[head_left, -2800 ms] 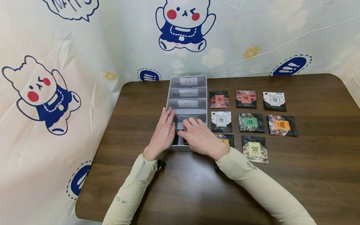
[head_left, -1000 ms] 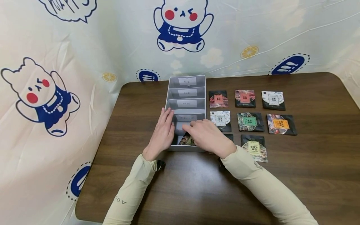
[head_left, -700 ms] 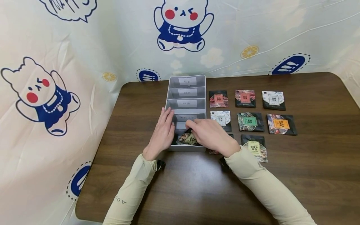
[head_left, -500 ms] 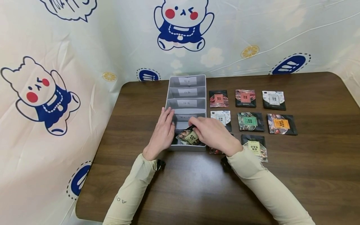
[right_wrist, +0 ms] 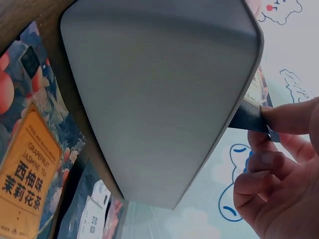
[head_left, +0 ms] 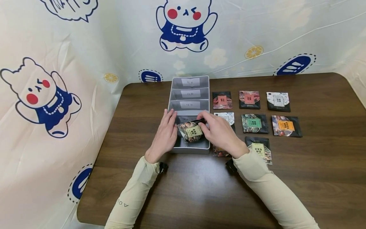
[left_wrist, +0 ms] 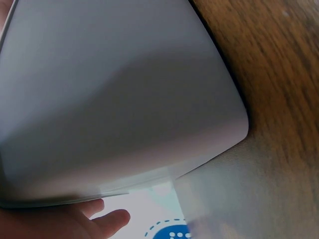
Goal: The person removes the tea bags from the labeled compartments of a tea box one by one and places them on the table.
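My right hand (head_left: 221, 132) pinches a tea sachet (head_left: 193, 132) with a pale yellow-green label by its black edge. The sachet is tilted over the front compartments of a grey divided box (head_left: 190, 151). In the right wrist view, thumb and fingers grip the dark strip (right_wrist: 247, 117) of that sachet above the box rim; most of the rest is hidden behind the wall. With its fingers straight, my left hand (head_left: 163, 136) rests on the box's left edge. The left wrist view shows the outer wall (left_wrist: 119, 99) and a few fingertips (left_wrist: 117, 219) along the rim.
Right of the box lie several tea sachets, among them a red one (head_left: 222, 100), a green-labelled one (head_left: 254, 123), an orange-labelled one (head_left: 286, 126) and a pale yellow one (head_left: 258, 151). A grapefruit jasmine tea sachet (right_wrist: 30, 174) lies close beside the box. White labels (head_left: 190, 93) mark the compartments.
From down inside the front compartment, my right hand has raised the sachet and shifted slightly away from me and right, uncovering its printed face. My left hand has stayed on the box.
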A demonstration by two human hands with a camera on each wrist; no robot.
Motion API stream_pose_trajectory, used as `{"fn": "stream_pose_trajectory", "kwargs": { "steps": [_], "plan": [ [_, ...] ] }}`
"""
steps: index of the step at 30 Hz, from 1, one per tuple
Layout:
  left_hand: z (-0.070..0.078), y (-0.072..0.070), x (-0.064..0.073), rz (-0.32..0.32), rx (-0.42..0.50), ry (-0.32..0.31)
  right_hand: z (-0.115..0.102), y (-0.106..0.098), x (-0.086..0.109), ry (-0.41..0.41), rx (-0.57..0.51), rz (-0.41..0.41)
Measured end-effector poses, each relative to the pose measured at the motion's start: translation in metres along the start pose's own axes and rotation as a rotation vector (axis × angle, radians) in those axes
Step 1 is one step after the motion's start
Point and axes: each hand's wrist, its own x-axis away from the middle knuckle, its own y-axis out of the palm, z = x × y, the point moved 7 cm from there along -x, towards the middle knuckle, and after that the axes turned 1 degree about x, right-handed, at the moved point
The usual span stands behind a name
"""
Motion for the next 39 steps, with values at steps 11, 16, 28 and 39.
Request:
{"fn": "stream_pose_trajectory", "kwargs": {
  "steps": [11, 16, 28, 39],
  "plan": [
    [-0.001, 0.001, -0.001, 0.006, -0.003, 0.009, 0.010, -0.006, -0.001, 0.135, -0.270, 0.077],
    [-0.001, 0.001, -0.002, 0.005, 0.000, 0.007, 0.014, -0.005, 0.000, 0.173, -0.323, 0.060],
    [0.000, 0.001, -0.003, 0.003, 0.003, -0.006, 0.024, -0.005, 0.002, 0.222, -0.426, 0.047],
    [0.000, 0.001, -0.002, -0.004, -0.004, -0.026, 0.037, -0.002, 0.007, 0.276, -0.462, 0.015]
  ]
}}
